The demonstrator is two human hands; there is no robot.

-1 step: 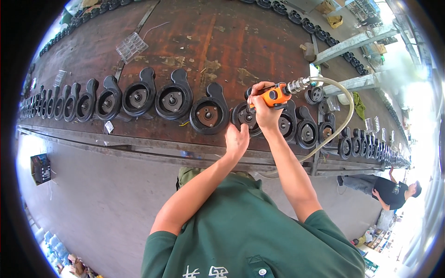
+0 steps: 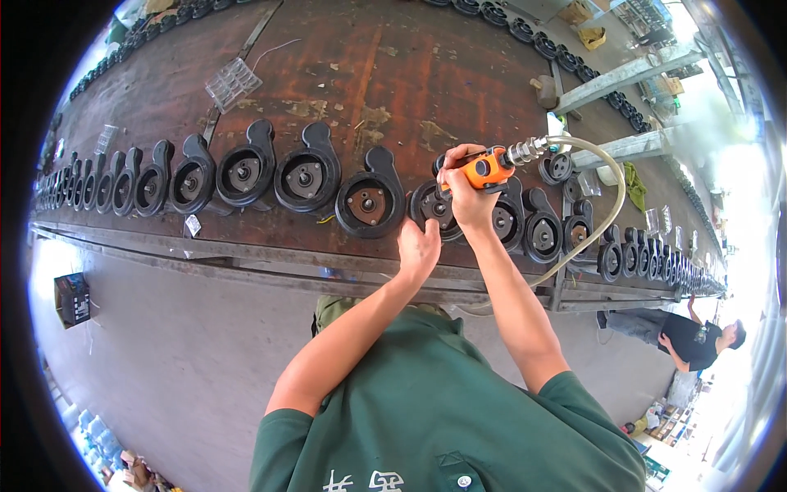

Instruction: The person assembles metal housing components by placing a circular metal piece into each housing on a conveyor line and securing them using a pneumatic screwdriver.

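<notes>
Orange air tool [image 2: 489, 169] sits clasped in my right hand [image 2: 467, 190]; I see my left hand [image 2: 419, 248] pinching a round black housing [image 2: 432, 202].

The head view looks down from the wearer's head through a wide fisheye lens, its round dark rim bending the long table [image 2: 369, 74] into an arc. It faces forward across the tabletop, close above the green shirt [image 2: 443, 385] on the near side, with both hands mid-view. It reaches the floor [image 2: 197, 328] at left and a distant person [image 2: 693, 340] at right.
</notes>
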